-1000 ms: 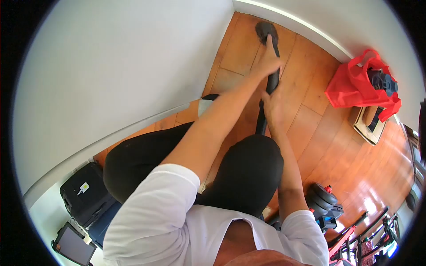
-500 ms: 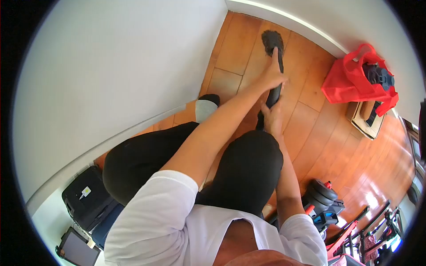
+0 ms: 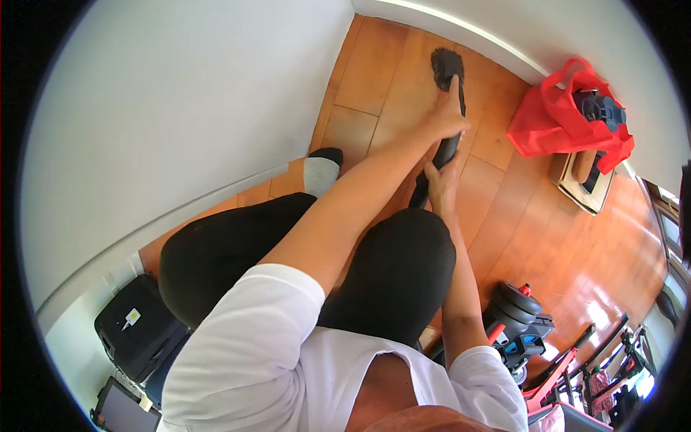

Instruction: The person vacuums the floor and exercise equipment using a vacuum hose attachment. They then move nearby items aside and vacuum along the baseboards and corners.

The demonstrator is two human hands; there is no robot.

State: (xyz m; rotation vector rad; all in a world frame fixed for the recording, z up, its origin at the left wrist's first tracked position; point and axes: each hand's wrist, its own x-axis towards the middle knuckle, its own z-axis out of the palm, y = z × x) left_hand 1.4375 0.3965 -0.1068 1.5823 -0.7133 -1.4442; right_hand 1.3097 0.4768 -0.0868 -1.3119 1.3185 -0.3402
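A black long-handled brush (image 3: 448,147) with a fuzzy dark head (image 3: 448,63) lies along the floorboards near the corner. My left hand (image 3: 450,121) is wrapped round the handle close to the head, its index finger stretched along the shaft. Lower down, my right hand (image 3: 442,180) grips the handle nearer its end. The handle's near end disappears behind my right knee (image 3: 407,266). Whether the bristles press on the floor I cannot tell for sure.
White walls (image 3: 201,93) border the wooden floor (image 3: 360,65). At right, a red bag (image 3: 543,119) holding dark items stands beside a cardboard box (image 3: 568,189). Black weight plates (image 3: 512,306) are at lower right, a black case (image 3: 137,324) at lower left.
The brush head has slid slightly right across the floor, both hands moving with it and keeping their grip. The whole view has shifted a little, so the bag and box appear farther left.
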